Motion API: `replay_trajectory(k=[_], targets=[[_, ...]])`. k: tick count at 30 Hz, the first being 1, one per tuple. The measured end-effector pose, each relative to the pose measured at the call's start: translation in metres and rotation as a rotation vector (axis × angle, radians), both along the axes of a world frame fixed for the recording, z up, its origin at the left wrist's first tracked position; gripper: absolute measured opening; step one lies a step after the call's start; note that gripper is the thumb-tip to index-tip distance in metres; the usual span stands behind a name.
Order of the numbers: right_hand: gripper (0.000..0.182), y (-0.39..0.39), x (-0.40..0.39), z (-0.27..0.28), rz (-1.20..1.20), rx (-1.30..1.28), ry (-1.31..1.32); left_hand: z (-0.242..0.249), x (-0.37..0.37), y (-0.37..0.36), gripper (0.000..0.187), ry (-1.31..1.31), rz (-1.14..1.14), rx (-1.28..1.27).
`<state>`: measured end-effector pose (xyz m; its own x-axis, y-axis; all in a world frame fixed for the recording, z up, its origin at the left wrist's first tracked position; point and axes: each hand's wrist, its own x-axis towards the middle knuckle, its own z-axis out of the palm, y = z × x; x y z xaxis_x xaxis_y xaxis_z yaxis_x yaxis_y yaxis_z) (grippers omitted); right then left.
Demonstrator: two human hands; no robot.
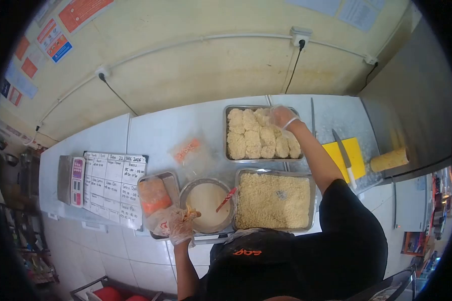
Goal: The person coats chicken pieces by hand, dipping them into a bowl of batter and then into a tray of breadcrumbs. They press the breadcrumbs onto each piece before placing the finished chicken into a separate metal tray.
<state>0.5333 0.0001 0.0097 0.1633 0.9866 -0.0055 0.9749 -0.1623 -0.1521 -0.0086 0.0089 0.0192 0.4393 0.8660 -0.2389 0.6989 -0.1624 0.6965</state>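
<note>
My left hand, in a clear plastic glove, is closed on a small orange-brown, wet-looking piece at the left rim of a round metal bowl of pale batter. A red-handled utensil leans in the batter. My gloved right hand is over the back right of a metal tray filled with rows of crumb-coated pieces. Its fingers look curled downward; what they hold, if anything, is hidden.
A deep tray of pale crumbs stands beside the bowl. Left of it, a metal container holds an orange bagged block. A knife lies on a yellow cutting board. A whiteboard and scale lie at left.
</note>
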Motion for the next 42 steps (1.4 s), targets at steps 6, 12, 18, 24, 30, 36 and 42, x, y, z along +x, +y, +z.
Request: replay_trajectory(k=[6, 12, 18, 24, 30, 36, 42], targets=[[0.028, -0.012, -0.037, -0.064, 0.001, 0.081, 0.093, -0.033, -0.007, 0.01, 0.029, 0.12, -0.04, 0.312], [0.026, -0.045, -0.208, -0.067, 0.485, 0.332, 0.287, -0.045, 0.014, 0.034, 0.029, 0.023, 0.096, 0.054], [0.011, -0.069, -0.295, -0.085, 0.509, 0.104, 0.073, -0.044, 0.021, 0.033, 0.021, -0.135, -0.09, 0.25], [0.015, -0.09, -0.296, -0.025, 0.286, -0.107, -0.025, -0.093, -0.003, -0.003, 0.014, -0.009, -0.395, 0.39], [0.015, -0.092, -0.296, -0.043, 0.203, 0.057, -0.098, -0.075, -0.004, 0.006, 0.019, 0.032, -0.406, 0.332], [0.014, -0.084, -0.314, -0.061, 0.146, -0.152, -0.067, -0.093, -0.015, 0.029, 0.031, 0.131, -0.374, 0.329], [0.019, -0.104, -0.348, -0.055, -0.106, -0.298, 0.305, -0.075, -0.017, -0.005, 0.05, 0.281, -0.638, 0.138]])
